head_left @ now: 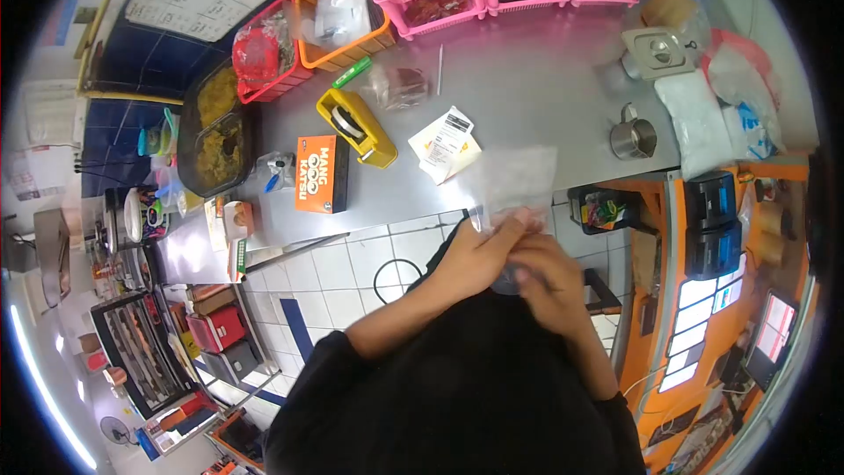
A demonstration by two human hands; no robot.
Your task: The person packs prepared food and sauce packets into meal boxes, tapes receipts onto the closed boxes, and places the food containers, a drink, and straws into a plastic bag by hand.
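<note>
A clear plastic bag [525,178] extends over the front edge of the metal table, pinched by my left hand [477,253] at its lower end. My right hand [549,274] is close beside it with curled fingers, touching or almost touching the bag; whether it grips anything is hard to see. Beyond the bag, to the left, white and yellow paper slips [447,146] lie on the table. Further left are a yellow tape dispenser [369,139] and an orange and black box [318,174].
Pink stacked baskets [440,10], an orange basket [376,42] and a red basket [294,79] line the back. A black tray [198,154] of yellow food stands left. At right are a metal cup [633,136], a lidded metal container [658,51] and a white bag [694,119].
</note>
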